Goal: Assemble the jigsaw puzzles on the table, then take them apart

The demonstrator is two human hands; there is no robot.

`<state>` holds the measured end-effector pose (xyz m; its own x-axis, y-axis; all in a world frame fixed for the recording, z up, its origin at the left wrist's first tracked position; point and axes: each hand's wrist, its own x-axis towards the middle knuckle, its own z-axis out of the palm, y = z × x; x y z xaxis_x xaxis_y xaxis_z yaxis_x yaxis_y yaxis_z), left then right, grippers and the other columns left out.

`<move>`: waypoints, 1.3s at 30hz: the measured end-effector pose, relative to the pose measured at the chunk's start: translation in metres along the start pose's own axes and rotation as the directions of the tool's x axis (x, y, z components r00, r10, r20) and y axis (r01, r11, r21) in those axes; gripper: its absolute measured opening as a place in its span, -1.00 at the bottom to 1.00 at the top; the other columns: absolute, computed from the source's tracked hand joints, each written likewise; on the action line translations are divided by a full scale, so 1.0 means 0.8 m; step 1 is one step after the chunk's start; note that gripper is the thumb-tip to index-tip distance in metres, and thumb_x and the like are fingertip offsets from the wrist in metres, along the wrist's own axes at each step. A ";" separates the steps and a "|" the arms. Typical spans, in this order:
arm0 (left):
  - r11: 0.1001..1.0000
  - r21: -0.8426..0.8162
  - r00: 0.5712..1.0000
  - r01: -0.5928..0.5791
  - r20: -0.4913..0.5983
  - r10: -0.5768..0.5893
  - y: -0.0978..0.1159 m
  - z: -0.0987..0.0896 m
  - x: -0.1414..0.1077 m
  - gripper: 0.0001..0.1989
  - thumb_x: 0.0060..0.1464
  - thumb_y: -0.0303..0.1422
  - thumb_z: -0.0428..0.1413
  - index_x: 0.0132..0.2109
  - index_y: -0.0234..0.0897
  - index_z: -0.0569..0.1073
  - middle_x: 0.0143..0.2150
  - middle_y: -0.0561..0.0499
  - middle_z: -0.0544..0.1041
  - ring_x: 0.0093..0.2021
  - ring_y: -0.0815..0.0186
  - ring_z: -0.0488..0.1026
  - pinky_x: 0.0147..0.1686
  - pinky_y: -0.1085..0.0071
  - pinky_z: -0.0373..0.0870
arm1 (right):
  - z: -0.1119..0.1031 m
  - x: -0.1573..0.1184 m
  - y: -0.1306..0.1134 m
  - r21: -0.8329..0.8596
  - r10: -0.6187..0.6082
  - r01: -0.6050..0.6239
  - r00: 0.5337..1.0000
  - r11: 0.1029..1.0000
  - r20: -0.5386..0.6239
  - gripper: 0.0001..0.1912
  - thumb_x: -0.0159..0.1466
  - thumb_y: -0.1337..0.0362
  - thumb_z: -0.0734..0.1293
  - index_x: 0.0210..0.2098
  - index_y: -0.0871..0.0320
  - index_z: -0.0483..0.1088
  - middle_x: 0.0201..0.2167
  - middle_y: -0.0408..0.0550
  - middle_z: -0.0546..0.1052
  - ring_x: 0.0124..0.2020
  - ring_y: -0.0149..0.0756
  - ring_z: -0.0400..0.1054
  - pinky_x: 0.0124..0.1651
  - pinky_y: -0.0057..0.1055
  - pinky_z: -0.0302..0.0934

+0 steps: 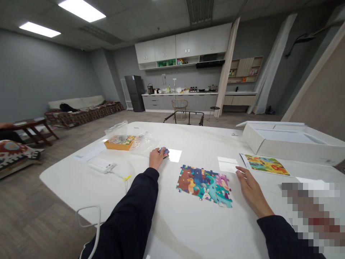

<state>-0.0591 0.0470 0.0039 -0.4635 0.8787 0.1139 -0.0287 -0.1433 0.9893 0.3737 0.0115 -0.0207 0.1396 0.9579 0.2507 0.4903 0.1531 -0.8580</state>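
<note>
A partly joined jigsaw puzzle with cartoon animals, among them a brown bear and a white rabbit, lies flat on the white table. Left of its upper edge, my left hand has its fingers closed on a small cluster of dark puzzle pieces; the fingers partly cover them. On the puzzle's right side, my right hand hovers or rests by the table with fingers stretched out and nothing in them. A picture sheet with a yellow and green animal scene lies beyond my right hand.
An orange box with puzzle pieces and clear plastic wrap stands at the back left. A white power bank with a cable lies nearer. A large white open box occupies the back right. A blurred patch covers the right edge.
</note>
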 end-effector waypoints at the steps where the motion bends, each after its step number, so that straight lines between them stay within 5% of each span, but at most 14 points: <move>1: 0.998 0.049 0.998 -0.044 -0.037 0.046 0.000 0.001 -0.001 -0.80 0.12 -0.31 0.27 -0.39 -0.21 0.41 -0.40 -0.04 0.44 -0.04 0.11 0.45 -0.09 0.33 0.29 | 0.000 0.000 0.001 -0.001 0.001 -0.001 1.000 1.000 0.003 -0.39 0.29 -0.22 0.17 0.10 0.05 0.40 0.06 0.16 0.54 0.07 0.03 0.46 0.10 -0.07 0.36; 8: 0.898 0.354 0.931 -0.261 -0.154 0.331 0.018 0.002 -0.028 -0.95 0.26 -0.35 0.08 -0.20 -0.18 0.42 -0.07 -0.14 0.41 0.17 0.04 0.27 0.22 0.10 0.17 | 0.003 0.001 0.010 0.016 -0.011 0.011 1.000 1.000 0.001 -0.42 0.27 -0.20 0.21 0.06 0.05 0.41 0.04 0.15 0.56 0.04 0.03 0.49 0.04 -0.10 0.40; 10: 0.830 0.439 0.898 -0.345 -0.103 0.428 0.027 0.008 -0.049 -0.93 0.28 -0.36 0.05 -0.15 -0.19 0.42 -0.03 -0.14 0.40 0.13 0.05 0.29 0.21 0.08 0.19 | 0.002 0.001 0.009 0.017 -0.018 0.018 1.000 1.000 0.007 -0.42 0.27 -0.20 0.22 0.06 0.07 0.41 0.04 0.14 0.56 0.04 0.01 0.49 0.04 -0.13 0.41; 13: 0.651 0.542 0.818 -0.532 0.130 0.560 0.032 0.026 -0.089 -0.88 0.32 -0.37 -0.02 -0.13 -0.20 0.41 -0.14 -0.09 0.43 -0.06 0.13 0.38 0.06 0.16 0.32 | 0.001 0.001 0.007 0.011 -0.032 0.032 0.999 0.999 -0.003 -0.41 0.26 -0.20 0.22 0.07 0.08 0.39 0.06 0.14 0.55 0.03 0.00 0.50 0.01 -0.16 0.42; 17: 0.573 0.517 0.771 -0.636 0.440 0.460 0.019 0.053 -0.126 -0.87 0.31 -0.39 -0.02 -0.21 -0.20 0.40 -0.30 0.01 0.43 -0.22 0.23 0.40 -0.10 0.27 0.38 | 0.001 0.000 0.006 0.024 -0.058 0.058 0.998 0.998 -0.017 -0.41 0.25 -0.19 0.23 0.09 0.08 0.36 0.12 0.14 0.52 0.07 0.01 0.48 0.04 -0.13 0.41; 20: 0.546 0.529 0.753 -0.649 0.547 0.366 0.003 0.058 -0.127 -0.86 0.23 -0.40 0.05 -0.09 -0.22 0.45 -0.11 -0.07 0.50 -0.04 0.16 0.41 0.05 0.19 0.36 | 0.004 -0.003 0.009 0.036 -0.072 0.072 0.997 0.997 0.009 -0.41 0.26 -0.17 0.24 0.11 0.08 0.35 0.11 0.16 0.54 0.06 0.00 0.49 0.07 -0.11 0.40; 23: 0.544 0.566 0.767 -0.619 0.584 0.266 -0.008 0.053 -0.116 -0.69 0.21 -0.41 0.06 0.09 -0.24 0.44 0.11 -0.14 0.49 0.16 0.08 0.34 0.19 0.09 0.28 | 0.008 -0.005 0.014 0.011 -0.086 0.085 0.994 0.996 0.061 -0.39 0.27 -0.16 0.24 0.15 0.09 0.35 0.09 0.17 0.56 0.08 0.01 0.48 0.13 -0.05 0.36; 28: 0.551 0.606 0.782 -0.573 0.606 0.147 -0.014 0.050 -0.111 -0.62 0.22 -0.37 0.07 0.18 -0.20 0.44 0.17 -0.12 0.52 0.24 0.05 0.31 0.23 0.03 0.21 | 0.009 -0.008 0.016 -0.066 -0.122 0.133 0.981 0.989 0.151 -0.38 0.30 -0.13 0.25 0.22 0.08 0.36 0.16 0.14 0.53 0.20 0.04 0.40 0.22 -0.01 0.29; 39: 0.537 0.596 0.765 -0.597 0.625 0.158 -0.008 0.053 -0.117 -0.70 0.18 -0.37 0.07 0.05 -0.19 0.48 0.09 -0.09 0.54 0.15 0.06 0.35 0.14 0.09 0.25 | 0.010 -0.012 0.019 -0.221 -0.256 0.318 0.928 0.922 0.269 -0.25 0.19 -0.14 0.41 0.26 0.11 0.40 0.25 0.13 0.46 0.29 0.09 0.30 0.37 -0.01 0.12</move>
<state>0.0217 -0.0149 -0.0088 0.1942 0.9338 0.3006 0.7889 -0.3308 0.5179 0.3731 0.0067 -0.0396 -0.2276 0.9155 0.3316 0.6863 0.3924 -0.6124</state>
